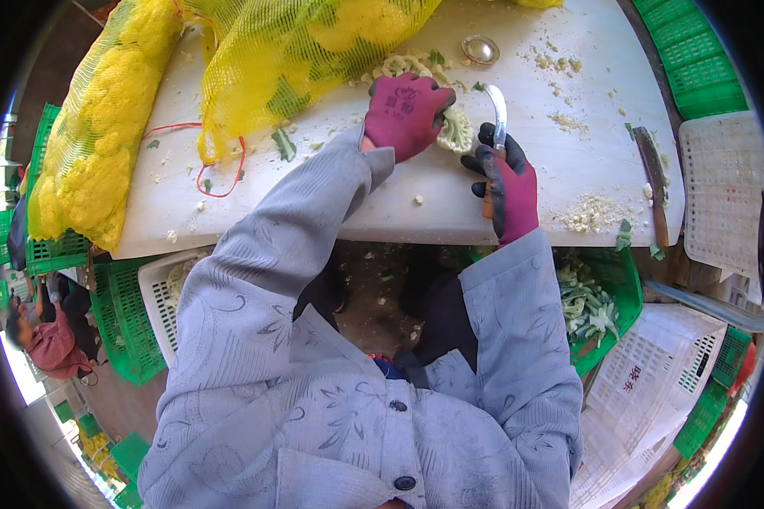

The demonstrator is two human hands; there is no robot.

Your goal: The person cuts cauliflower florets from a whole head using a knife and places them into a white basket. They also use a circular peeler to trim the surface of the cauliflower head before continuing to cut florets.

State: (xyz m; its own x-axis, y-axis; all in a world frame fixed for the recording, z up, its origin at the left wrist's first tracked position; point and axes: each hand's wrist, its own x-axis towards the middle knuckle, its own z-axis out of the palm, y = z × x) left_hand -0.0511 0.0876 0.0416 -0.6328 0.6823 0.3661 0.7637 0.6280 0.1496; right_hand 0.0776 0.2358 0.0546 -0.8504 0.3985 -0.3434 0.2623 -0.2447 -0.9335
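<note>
My left hand (pixel 407 118), in a magenta glove with dark fingertips, grips a pale cauliflower piece (pixel 456 133) over the white tabletop. Its thumb and fingers hide part of the piece. To the right, my right hand (pixel 509 181), gloved alike, holds a hooked knife (pixel 499 111) by its brown handle. The curved metal blade points away from me and stands apart from the cauliflower. Just beyond my left hand lie more pale cut cauliflower pieces (pixel 404 65).
Yellow net bags of cauliflower (pixel 102 127) lie at the left and back. A small metal bowl (pixel 481 49) sits beyond the knife. A long dark-bladed knife (pixel 650 184) rests at the table's right edge. Below stands a green crate (pixel 630 305) with trimmings. A person (pixel 57 343) is far left.
</note>
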